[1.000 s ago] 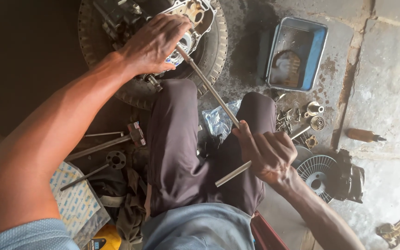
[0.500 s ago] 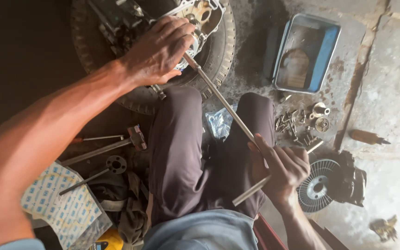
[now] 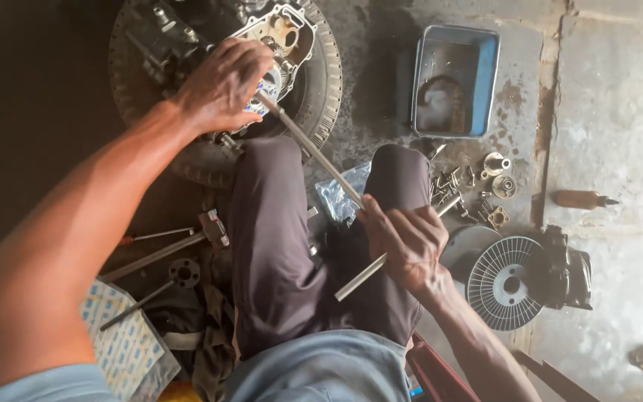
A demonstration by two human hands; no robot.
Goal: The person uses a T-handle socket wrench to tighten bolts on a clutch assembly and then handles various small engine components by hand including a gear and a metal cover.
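Steel T-handle wrench point(image 3: 310, 152) in right grip point(image 3: 403, 242), tip under left hand point(image 3: 221, 85).

Bare forearms, light blue shirt point(image 3: 321, 368), dark brownish-grey trousers point(image 3: 277, 246).

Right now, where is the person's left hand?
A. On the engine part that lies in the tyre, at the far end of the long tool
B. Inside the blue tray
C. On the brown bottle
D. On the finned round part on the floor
A: the left hand rests on the engine part inside the tyre, where the long tool ends; the right hand grips the tool's crossbar near the knee.
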